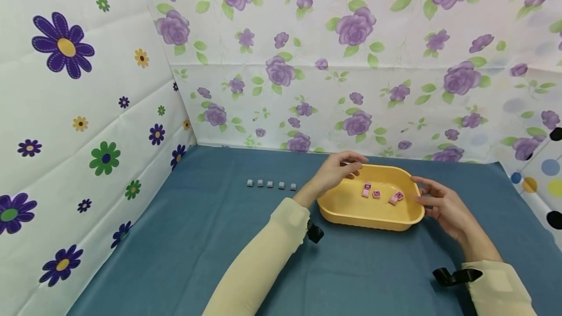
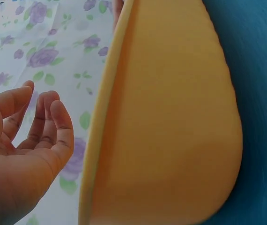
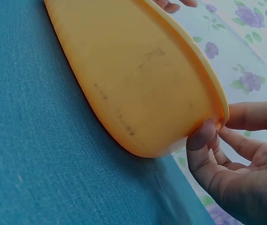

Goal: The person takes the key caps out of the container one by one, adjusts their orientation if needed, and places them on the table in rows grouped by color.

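Note:
A yellow oval-cornered tray (image 1: 369,208) rests on the blue cloth, with several small pink cubes (image 1: 376,194) lying loose inside it. At its right end my right hand (image 1: 445,206) pinches the rim; in the right wrist view the thumb (image 3: 203,136) is against the outer wall and a finger lies over the edge. My left hand (image 1: 335,172) hovers over the tray's back left rim. Its fingers are loosely curved, and the left wrist view shows nothing held between them, with the tray wall (image 2: 171,117) beside the hand.
To the left of the tray, several small white cubes (image 1: 270,184) stand in a spaced row on the blue cloth (image 1: 210,238). A white flower-print sheet (image 1: 281,106) hangs behind the table, with other patterned sheets at both sides. Each wrist wears a black camera mount (image 1: 314,232).

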`<state>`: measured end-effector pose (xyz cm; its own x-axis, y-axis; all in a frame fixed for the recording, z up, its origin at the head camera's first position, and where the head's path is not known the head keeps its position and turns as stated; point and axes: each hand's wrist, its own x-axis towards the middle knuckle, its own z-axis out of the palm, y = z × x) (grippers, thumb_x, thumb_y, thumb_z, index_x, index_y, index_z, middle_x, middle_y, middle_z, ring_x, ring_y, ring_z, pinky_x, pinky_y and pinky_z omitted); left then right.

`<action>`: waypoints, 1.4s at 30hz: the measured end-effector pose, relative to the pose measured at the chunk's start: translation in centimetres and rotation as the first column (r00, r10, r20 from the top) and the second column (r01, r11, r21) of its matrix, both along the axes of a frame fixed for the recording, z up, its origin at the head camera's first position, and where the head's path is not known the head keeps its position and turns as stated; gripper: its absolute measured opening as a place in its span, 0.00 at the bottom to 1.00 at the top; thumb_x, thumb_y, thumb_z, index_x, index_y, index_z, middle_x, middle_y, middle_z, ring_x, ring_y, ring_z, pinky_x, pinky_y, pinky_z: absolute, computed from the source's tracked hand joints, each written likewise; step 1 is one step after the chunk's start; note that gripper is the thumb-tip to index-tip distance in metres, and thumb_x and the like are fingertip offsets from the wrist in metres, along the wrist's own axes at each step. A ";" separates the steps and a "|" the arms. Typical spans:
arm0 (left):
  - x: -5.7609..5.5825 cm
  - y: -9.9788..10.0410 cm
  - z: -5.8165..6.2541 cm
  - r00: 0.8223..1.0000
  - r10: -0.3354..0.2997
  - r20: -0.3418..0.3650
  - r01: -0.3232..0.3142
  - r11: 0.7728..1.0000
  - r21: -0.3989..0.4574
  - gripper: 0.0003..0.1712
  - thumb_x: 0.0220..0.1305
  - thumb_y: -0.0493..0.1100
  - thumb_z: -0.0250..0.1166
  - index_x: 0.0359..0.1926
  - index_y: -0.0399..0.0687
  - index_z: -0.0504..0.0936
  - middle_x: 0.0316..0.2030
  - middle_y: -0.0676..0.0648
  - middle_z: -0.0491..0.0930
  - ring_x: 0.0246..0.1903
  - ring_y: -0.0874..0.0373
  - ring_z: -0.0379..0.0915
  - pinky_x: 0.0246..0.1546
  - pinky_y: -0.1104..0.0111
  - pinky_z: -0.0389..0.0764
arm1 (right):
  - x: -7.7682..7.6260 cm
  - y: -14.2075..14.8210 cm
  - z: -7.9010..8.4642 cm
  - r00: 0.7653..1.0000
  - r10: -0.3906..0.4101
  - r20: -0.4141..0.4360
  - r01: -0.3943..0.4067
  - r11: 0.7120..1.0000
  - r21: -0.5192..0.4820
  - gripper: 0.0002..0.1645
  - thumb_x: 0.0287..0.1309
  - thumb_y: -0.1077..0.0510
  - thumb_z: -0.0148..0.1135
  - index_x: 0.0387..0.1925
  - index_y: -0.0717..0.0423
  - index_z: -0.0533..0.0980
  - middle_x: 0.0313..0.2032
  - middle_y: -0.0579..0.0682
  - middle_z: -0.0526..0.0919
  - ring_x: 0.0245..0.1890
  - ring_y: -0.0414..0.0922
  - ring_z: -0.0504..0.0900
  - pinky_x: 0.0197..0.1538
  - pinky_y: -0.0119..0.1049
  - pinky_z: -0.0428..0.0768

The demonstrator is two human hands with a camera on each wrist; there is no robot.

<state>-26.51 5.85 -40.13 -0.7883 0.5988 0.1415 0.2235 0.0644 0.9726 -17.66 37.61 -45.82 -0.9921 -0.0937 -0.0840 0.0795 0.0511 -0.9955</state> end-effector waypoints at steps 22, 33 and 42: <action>-0.3 4.1 -2.3 0.997 0.032 0.076 -0.032 0.999 -0.005 0.14 0.79 0.40 0.60 0.58 0.42 0.85 0.45 0.42 0.83 0.49 0.38 0.80 0.55 0.47 0.82 | 0.0 0.0 0.2 1.000 0.007 0.000 -0.007 1.000 -0.012 0.35 0.74 0.64 0.61 0.78 0.52 0.64 0.44 0.47 0.72 0.39 0.41 0.75 0.38 0.35 0.85; -0.4 5.0 -4.1 0.993 0.111 0.030 -0.108 0.990 -0.089 0.11 0.77 0.39 0.62 0.53 0.44 0.88 0.48 0.37 0.84 0.44 0.42 0.81 0.47 0.56 0.85 | 0.0 0.1 0.2 1.000 0.006 0.004 -0.006 1.000 -0.015 0.35 0.74 0.64 0.61 0.78 0.50 0.65 0.44 0.46 0.72 0.35 0.41 0.76 0.38 0.34 0.84; -0.3 5.1 -4.6 0.989 0.145 -0.035 -0.149 0.966 -0.212 0.10 0.72 0.33 0.66 0.50 0.45 0.89 0.38 0.52 0.84 0.37 0.54 0.81 0.33 0.71 0.81 | 0.1 0.1 0.1 1.000 0.014 0.008 -0.013 1.000 -0.023 0.34 0.74 0.65 0.60 0.77 0.49 0.66 0.44 0.45 0.72 0.30 0.41 0.76 0.37 0.34 0.84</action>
<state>-26.81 10.96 -44.70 -0.8682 0.4947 0.0390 0.2147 0.3036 0.9283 -17.60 37.67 -45.75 -0.9899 -0.1091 -0.0900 0.0873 0.0293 -0.9958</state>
